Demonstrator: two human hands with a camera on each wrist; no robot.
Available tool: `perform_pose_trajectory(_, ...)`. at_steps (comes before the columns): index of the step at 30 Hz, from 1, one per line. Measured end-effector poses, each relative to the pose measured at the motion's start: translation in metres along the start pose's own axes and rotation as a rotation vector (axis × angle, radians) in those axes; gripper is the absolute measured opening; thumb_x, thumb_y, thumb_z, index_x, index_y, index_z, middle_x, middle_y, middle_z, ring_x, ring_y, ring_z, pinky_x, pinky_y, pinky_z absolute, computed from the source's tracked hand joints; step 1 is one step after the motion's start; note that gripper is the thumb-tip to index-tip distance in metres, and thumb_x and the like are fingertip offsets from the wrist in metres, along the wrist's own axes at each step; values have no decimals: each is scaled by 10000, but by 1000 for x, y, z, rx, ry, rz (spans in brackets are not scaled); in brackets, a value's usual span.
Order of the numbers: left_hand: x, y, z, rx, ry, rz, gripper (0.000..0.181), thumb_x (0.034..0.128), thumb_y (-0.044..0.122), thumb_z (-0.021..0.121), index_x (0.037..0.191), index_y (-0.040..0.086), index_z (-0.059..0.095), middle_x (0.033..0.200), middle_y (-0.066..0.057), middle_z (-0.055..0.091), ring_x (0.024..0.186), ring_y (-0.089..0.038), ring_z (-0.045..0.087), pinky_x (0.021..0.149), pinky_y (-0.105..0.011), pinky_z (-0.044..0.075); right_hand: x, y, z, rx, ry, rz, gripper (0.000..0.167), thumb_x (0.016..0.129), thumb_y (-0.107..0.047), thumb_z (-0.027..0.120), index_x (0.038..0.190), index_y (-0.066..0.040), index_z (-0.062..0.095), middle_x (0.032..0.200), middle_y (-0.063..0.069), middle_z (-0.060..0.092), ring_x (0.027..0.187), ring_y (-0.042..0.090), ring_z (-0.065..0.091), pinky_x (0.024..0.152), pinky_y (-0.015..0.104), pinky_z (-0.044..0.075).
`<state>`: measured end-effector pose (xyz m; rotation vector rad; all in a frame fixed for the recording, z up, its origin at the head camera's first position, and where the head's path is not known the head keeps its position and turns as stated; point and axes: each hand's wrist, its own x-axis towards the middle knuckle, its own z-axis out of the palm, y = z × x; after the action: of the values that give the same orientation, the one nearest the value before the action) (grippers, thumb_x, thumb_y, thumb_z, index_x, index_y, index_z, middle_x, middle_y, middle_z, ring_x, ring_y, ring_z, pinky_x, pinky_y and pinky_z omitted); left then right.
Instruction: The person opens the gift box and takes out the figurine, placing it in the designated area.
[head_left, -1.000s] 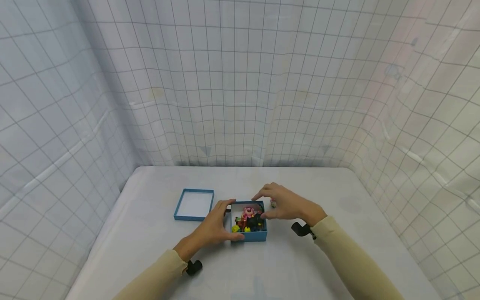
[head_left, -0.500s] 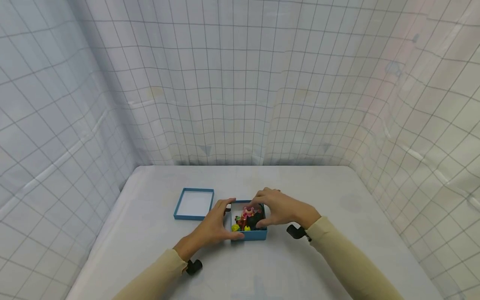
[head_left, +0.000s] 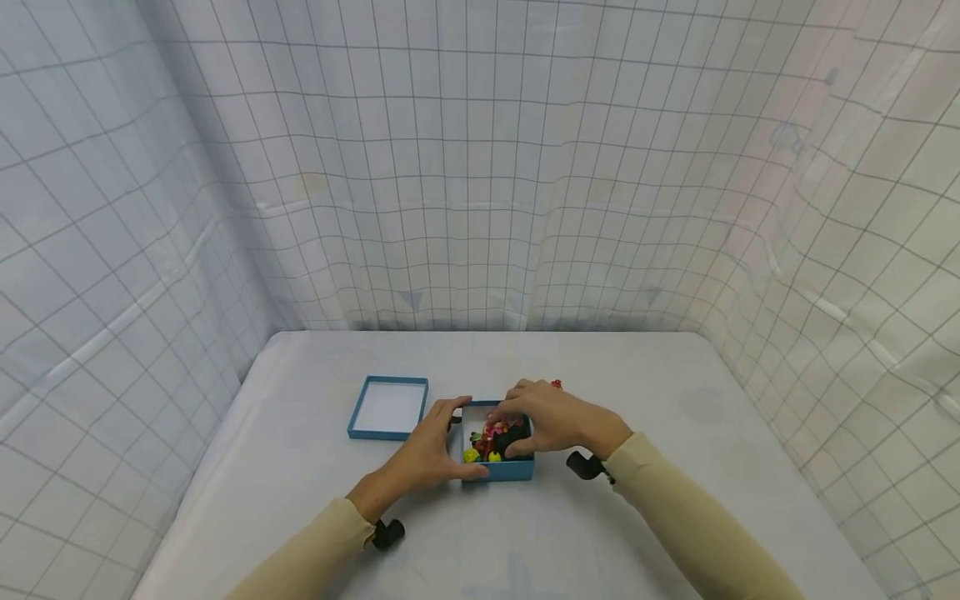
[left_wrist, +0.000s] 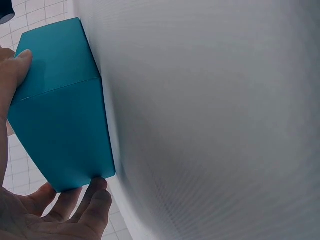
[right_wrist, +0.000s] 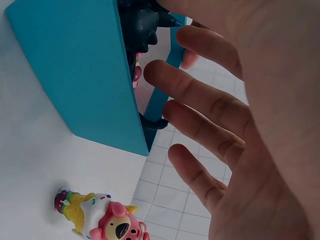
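Note:
An open blue box [head_left: 510, 472] stands on the white table, filled with small toy figures. My left hand [head_left: 422, 454] grips its left side, thumb at the near wall and fingers at the far one, as the left wrist view also shows on the blue box [left_wrist: 65, 135]. My right hand [head_left: 562, 418] reaches over the box's right edge, thumb by a black figure [head_left: 512, 439]. In the right wrist view its fingers [right_wrist: 190, 87] are spread beside that dark figure [right_wrist: 140, 30]; the thumb's tip is hidden. Yellow [head_left: 471, 456] and red-pink toys lie further left inside.
The blue-rimmed lid [head_left: 390, 437] lies white inside up, left of the box. A pink bear figure [right_wrist: 117, 226] stands on the table right of the box; only a red bit [head_left: 557, 384] shows behind my right hand in the head view. Gridded white curtains surround the table.
My right hand has moved left and slightly down, from the box's right edge to over the toys inside. The left hand and the box have kept still.

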<state>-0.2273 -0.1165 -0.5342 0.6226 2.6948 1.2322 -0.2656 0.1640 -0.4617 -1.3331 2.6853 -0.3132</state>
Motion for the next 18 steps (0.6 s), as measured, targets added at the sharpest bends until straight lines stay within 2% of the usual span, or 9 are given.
perform_pose_trajectory(18, -1, 0, 0, 9, 5, 0, 1212, 862, 482, 1058, 1801, 103, 392, 1750, -195, 496, 1509, -396, 619, 1246, -650, 556, 9, -2, 10, -14, -20, 17, 392, 1003, -389, 959, 1359, -265, 851, 1251, -55, 773, 1159, 148, 705, 1100, 460, 584)
